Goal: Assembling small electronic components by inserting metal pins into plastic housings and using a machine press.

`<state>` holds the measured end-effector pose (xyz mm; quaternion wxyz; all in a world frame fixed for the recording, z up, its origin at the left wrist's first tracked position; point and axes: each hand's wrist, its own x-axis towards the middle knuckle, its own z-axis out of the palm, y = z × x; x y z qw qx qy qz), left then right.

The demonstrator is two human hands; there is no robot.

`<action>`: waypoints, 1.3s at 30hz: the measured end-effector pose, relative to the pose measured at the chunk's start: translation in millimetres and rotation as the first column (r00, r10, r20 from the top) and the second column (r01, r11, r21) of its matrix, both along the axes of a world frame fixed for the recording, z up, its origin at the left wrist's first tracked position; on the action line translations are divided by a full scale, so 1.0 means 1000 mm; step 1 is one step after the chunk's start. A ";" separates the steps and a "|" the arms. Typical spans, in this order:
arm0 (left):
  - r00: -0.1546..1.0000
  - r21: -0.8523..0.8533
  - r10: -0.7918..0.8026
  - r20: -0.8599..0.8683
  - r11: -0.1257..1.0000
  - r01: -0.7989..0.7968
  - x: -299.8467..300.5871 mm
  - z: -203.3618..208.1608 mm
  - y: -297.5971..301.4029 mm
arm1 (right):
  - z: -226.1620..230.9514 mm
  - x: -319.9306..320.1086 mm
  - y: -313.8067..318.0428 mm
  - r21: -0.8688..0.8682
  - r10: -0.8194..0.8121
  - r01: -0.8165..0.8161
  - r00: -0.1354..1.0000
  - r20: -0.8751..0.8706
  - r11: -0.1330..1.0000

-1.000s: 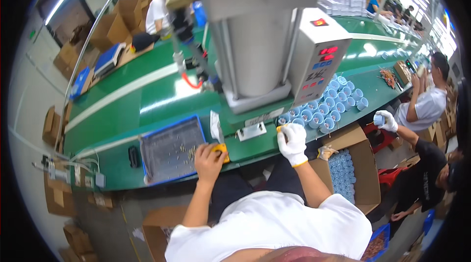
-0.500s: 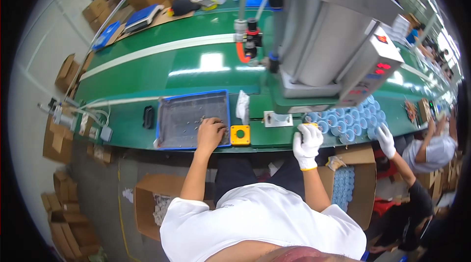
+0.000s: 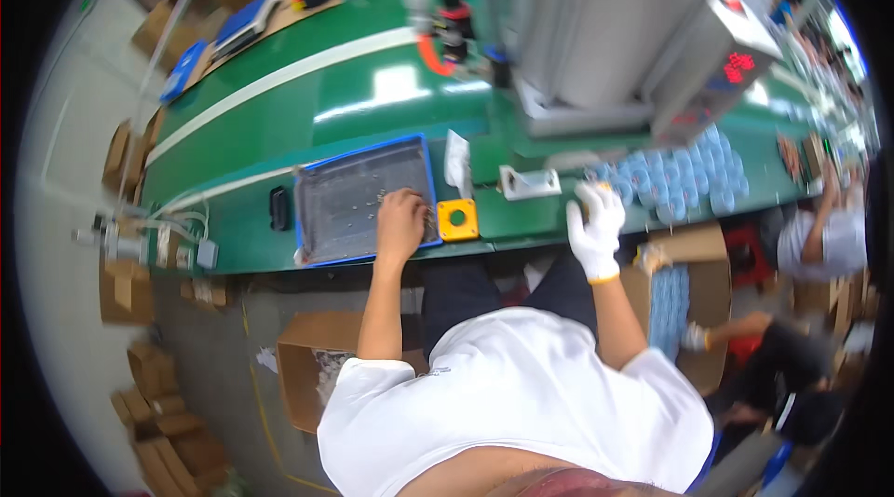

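Observation:
My bare left hand (image 3: 400, 225) reaches down into a shallow blue-rimmed tray (image 3: 321, 253), over its right part. Its fingers are curled together at the tray floor, among small scattered pieces (image 3: 381, 191) too tiny to name. What the fingertips hold is hidden. My right hand (image 3: 597, 229), in a white glove, is slightly blurred above the bench edge, thumb apart from the fingers, with nothing visible in it. It is nearest to a crowd of light-blue round plastic cups (image 3: 672, 182). A small white metal fixture (image 3: 531, 183) sits left of its fingertips.
A large grey press (image 3: 596, 40) with a red display looms over the bench. Beside the tray are a yellow button box (image 3: 457, 219) and a black object (image 3: 279, 208). Cartons (image 3: 317, 334) stand below; one (image 3: 703, 306) holds more blue cups. A co-worker's gloved hand (image 3: 694, 337) is beside it.
The view has shifted, raising the bench in the picture. My right hand has moved slightly right, towards the cups, its thumb spreading. The co-worker's hand dropped from the cups to the carton.

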<state>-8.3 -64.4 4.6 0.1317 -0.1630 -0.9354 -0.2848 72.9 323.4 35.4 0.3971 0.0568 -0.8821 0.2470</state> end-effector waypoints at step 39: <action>0.976 0.157 0.129 0.177 0.975 -0.158 0.004 -0.018 -0.005 | 0.057 -0.128 0.156 -0.010 -0.193 0.193 0.981 0.004 0.981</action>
